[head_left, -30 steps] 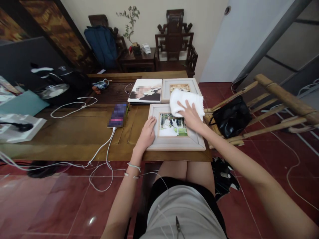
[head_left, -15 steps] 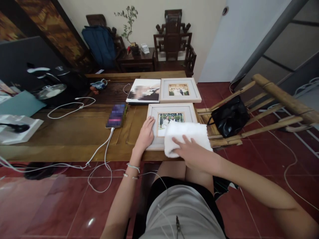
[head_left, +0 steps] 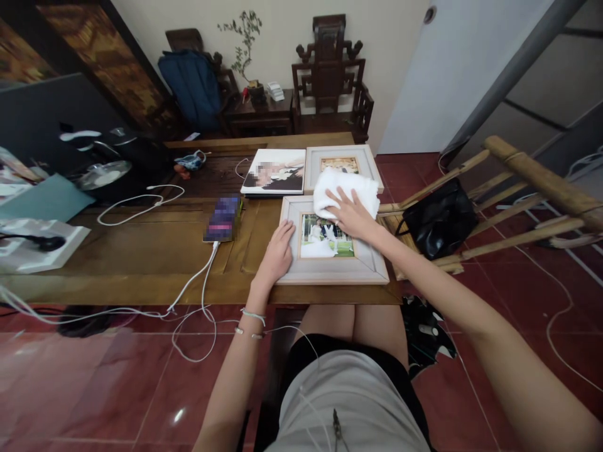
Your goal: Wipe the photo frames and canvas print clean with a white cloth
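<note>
On a wooden table (head_left: pixel 141 251), a framed wedding photo (head_left: pixel 330 267) lies at the near edge. It is steadied by the left hand (head_left: pixel 277 251), laid flat with fingers spread. A white cloth (head_left: pixel 346 188) is pressed onto its far right corner by the flat right hand (head_left: pixel 351 216); wiping seems underway, and an even stroke across the glass is called for.

A long wooden table (head_left: pixel 141 251) carries a framed photo (head_left: pixel 330 267) at its near right corner — at twelve o'clock, a second frame (head_left: pixel 313 166); at nine, a phone (head_left: pixel 222 218).
</note>
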The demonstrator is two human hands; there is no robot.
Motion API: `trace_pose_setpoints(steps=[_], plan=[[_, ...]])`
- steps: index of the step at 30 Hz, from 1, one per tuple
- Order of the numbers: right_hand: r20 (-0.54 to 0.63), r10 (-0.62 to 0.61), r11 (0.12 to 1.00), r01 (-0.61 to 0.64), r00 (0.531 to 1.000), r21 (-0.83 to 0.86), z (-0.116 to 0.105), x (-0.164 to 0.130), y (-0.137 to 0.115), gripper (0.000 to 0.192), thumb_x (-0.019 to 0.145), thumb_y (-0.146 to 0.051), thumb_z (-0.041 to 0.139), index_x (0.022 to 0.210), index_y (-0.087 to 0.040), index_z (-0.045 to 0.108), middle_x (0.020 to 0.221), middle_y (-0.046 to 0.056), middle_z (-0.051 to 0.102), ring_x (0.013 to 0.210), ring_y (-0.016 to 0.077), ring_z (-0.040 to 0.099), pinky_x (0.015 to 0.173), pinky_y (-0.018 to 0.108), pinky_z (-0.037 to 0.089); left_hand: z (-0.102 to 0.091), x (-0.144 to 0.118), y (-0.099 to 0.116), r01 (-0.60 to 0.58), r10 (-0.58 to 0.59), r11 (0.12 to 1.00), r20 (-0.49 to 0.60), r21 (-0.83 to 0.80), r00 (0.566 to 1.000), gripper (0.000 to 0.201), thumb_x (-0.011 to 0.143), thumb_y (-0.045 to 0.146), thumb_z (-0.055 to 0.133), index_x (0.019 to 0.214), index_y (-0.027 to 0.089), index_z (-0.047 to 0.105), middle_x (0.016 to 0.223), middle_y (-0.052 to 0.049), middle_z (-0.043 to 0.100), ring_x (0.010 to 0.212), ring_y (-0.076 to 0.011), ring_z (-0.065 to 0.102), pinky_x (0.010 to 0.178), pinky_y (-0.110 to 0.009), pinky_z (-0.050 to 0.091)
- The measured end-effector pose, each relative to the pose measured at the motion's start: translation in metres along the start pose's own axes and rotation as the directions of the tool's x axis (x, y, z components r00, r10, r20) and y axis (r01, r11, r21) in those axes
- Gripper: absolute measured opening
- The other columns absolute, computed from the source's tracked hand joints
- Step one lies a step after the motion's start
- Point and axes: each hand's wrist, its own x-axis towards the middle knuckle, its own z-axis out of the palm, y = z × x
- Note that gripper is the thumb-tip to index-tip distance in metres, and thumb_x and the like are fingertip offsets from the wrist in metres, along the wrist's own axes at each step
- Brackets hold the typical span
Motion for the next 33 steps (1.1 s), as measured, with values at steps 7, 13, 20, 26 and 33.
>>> trace_pose_setpoints(steps=[7, 13, 20, 26, 33], plan=[[0.1, -0.055, 0.999, 0.054, 0.993, 0.009, 0.0, -0.012, -0.021, 0.037, 0.095, -0.021, 0.042, 0.128, -0.019, 0.059, 0.154, 0.011, 0.031, 0.142, 0.0408, 0.015, 0.106, 0.07, 0.017, 0.0, -0.001, 0.003, 0.018, -0.018, 1.0, -0.011, -0.016, 1.0, 0.055, 0.082, 0.002, 0.034, 0.135, 0.013, 0.047, 0.145, -0.014, 0.046, 0.141, -0.0235, 0.031, 0.118, -0.051, 0.027], [0.272, -0.179, 0.978, 0.14, 0.945, 0.157, -0.038, -0.089, -0.084, 0.04, 0.088, -0.014, 0.05, 0.126, -0.021, 0.06, 0.151, 0.011, 0.037, 0.139, 0.0388, 0.026, 0.103, 0.066, 0.03, 0.001, 0.0, 0.006, 0.019, -0.019, 1.0, -0.03, -0.002, 0.999, 0.056, 0.083, 0.001, 0.033, 0.136, 0.014, 0.046, 0.144, -0.013, 0.046, 0.141, -0.0232, 0.032, 0.117, -0.051, 0.028], [0.245, -0.225, 0.963, 0.178, 0.943, 0.2, -0.044, -0.108, -0.11, 0.038, 0.087, -0.018, 0.053, 0.124, -0.021, 0.061, 0.151, 0.011, 0.036, 0.138, 0.0424, 0.026, 0.101, 0.069, 0.03, -0.001, 0.0, 0.007, 0.024, -0.023, 0.999, -0.011, 0.023, 1.0, 0.054, 0.083, 0.002, 0.032, 0.134, 0.01, 0.047, 0.144, -0.016, 0.046, 0.141, -0.0232, 0.031, 0.117, -0.049, 0.028], [0.072, -0.116, 0.99, 0.109, 0.991, 0.09, -0.011, -0.05, -0.05, 0.039, 0.092, -0.019, 0.046, 0.129, -0.019, 0.056, 0.151, 0.011, 0.037, 0.141, 0.0353, 0.023, 0.109, 0.066, 0.017, 0.0, 0.001, 0.002, 0.01, -0.01, 1.0, 0.007, -0.026, 1.0, 0.058, 0.081, 0.002, 0.035, 0.138, 0.013, 0.045, 0.145, -0.014, 0.045, 0.142, -0.024, 0.03, 0.117, -0.051, 0.026], [-0.032, 0.018, 1.0, -0.018, 0.999, 0.009, 0.006, 0.016, 0.004, 0.038, 0.095, -0.024, 0.041, 0.129, -0.017, 0.056, 0.158, 0.011, 0.019, 0.143, 0.0419, 0.001, 0.105, 0.075, 0.007, 0.0, 0.001, 0.001, 0.014, -0.014, 0.999, 0.013, -0.034, 1.0, 0.058, 0.082, 0.002, 0.034, 0.137, 0.013, 0.046, 0.145, -0.014, 0.045, 0.142, -0.0246, 0.03, 0.118, -0.052, 0.026]])
